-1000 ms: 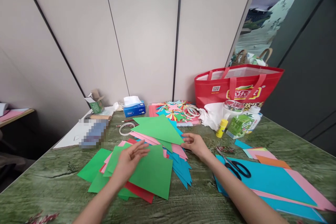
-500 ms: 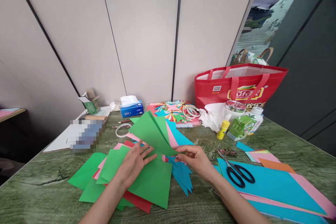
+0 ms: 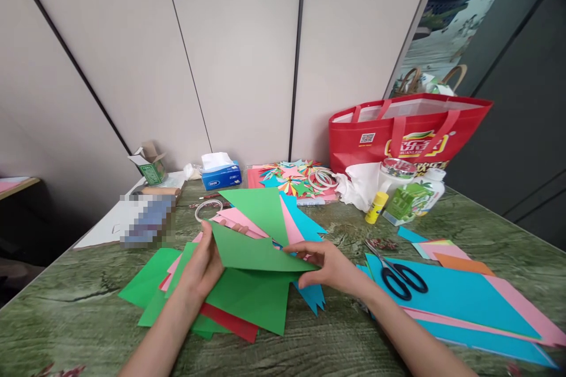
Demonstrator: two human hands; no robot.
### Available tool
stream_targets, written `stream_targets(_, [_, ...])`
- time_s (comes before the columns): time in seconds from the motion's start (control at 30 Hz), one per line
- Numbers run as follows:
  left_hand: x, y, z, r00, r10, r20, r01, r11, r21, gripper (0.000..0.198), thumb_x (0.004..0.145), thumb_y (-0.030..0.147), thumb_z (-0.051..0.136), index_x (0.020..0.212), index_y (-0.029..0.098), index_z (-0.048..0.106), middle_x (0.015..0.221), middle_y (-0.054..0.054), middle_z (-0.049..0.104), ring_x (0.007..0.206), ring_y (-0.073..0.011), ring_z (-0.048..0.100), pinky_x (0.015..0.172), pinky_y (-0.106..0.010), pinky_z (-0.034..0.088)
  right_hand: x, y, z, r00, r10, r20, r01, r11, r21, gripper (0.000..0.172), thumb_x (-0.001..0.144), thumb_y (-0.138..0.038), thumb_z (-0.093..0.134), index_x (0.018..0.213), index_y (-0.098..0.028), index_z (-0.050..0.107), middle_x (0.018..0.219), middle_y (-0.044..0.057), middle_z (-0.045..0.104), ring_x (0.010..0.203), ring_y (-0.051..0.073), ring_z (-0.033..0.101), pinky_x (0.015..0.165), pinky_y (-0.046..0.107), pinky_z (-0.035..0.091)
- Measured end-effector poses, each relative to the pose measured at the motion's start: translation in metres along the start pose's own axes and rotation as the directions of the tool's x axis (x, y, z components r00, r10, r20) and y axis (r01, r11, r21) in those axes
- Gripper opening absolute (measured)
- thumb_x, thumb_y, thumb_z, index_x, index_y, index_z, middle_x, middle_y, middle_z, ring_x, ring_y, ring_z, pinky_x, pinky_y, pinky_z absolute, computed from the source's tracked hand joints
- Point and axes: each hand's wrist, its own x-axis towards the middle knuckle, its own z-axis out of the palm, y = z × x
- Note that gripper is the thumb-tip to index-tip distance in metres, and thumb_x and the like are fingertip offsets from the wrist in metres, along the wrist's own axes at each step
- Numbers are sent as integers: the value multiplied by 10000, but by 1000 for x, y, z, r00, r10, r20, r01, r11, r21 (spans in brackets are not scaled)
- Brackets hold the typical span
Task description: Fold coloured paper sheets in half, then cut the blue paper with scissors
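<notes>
A folded green paper sheet [image 3: 252,250] is held up just above a loose pile of green, red, pink and blue paper sheets [image 3: 247,300] on the green marbled table [image 3: 79,324]. My left hand [image 3: 201,265] grips its left edge, fingers curled behind it. My right hand [image 3: 325,265] pinches its right corner between thumb and fingers. More pink and blue pointed sheets [image 3: 292,221] lie just behind the held one.
Black-handled scissors [image 3: 398,277] lie on large blue and pink sheets [image 3: 464,306] at the right. Behind stand a yellow glue stick [image 3: 375,207], a green carton [image 3: 409,200], a red bag [image 3: 407,135], tape rolls [image 3: 325,179], paper stars [image 3: 292,179], a tissue box [image 3: 221,172] and a small open box [image 3: 148,166].
My right hand lifted the green sheet from the pile and drew it nearer. My left hand left the flat pile and took hold of the sheet's left edge.
</notes>
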Motion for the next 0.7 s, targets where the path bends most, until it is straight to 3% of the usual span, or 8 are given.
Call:
stream_targets(0.17, [0, -2, 0, 1000, -20, -5, 20, 1000, 14, 461, 850, 491, 368, 1067, 135, 566, 807, -97, 694, 696, -226, 670, 748, -416, 526, -3, -5, 1, 999, 35, 5, -34, 997, -76, 552, 600, -441, 723, 1114, -283, 598, 1135, 33, 589, 947, 218, 533, 836, 337, 425])
stream_targets(0.33, [0, -5, 0, 991, 35, 126, -37, 999, 9, 470, 824, 489, 444, 1154, 162, 518, 911, -97, 684, 780, -218, 663, 760, -383, 524, -7, -7, 1, 994, 66, 91, -56, 993, -103, 620, 625, -389, 705, 1208, -336, 498, 1276, 24, 477, 1052, 229, 493, 890, 365, 404])
stream_targets(0.43, [0, -7, 0, 994, 19, 103, -23, 999, 39, 503, 810, 493, 470, 1185, 158, 497, 966, -113, 679, 833, -238, 658, 793, -402, 510, -10, -11, 1, 989, 59, 134, -46, 994, -102, 631, 656, -357, 682, 1243, -351, 452, 1308, 22, 431, 1096, 222, 467, 899, 362, 402])
stream_targets(0.6, [-2, -8, -1, 995, -25, 101, 16, 996, 89, 625, 772, 568, 469, 1222, 135, 482, 1010, -151, 670, 909, -282, 638, 829, -435, 485, -8, -12, -1, 980, -47, 193, 31, 996, 83, 572, 736, -350, 626, 1272, -306, 432, 1337, 48, 423, 1178, 213, 427, 930, 355, 386])
stream_targets(0.7, [-4, -11, -4, 998, -31, 54, 23, 988, 153, 608, 756, 577, 490, 1171, 135, 534, 944, -143, 693, 898, -297, 641, 793, -427, 501, -5, -7, 2, 987, -83, 136, 51, 973, 224, 513, 776, -403, 584, 1257, -275, 458, 1306, 50, 478, 1196, 211, 429, 965, 358, 362])
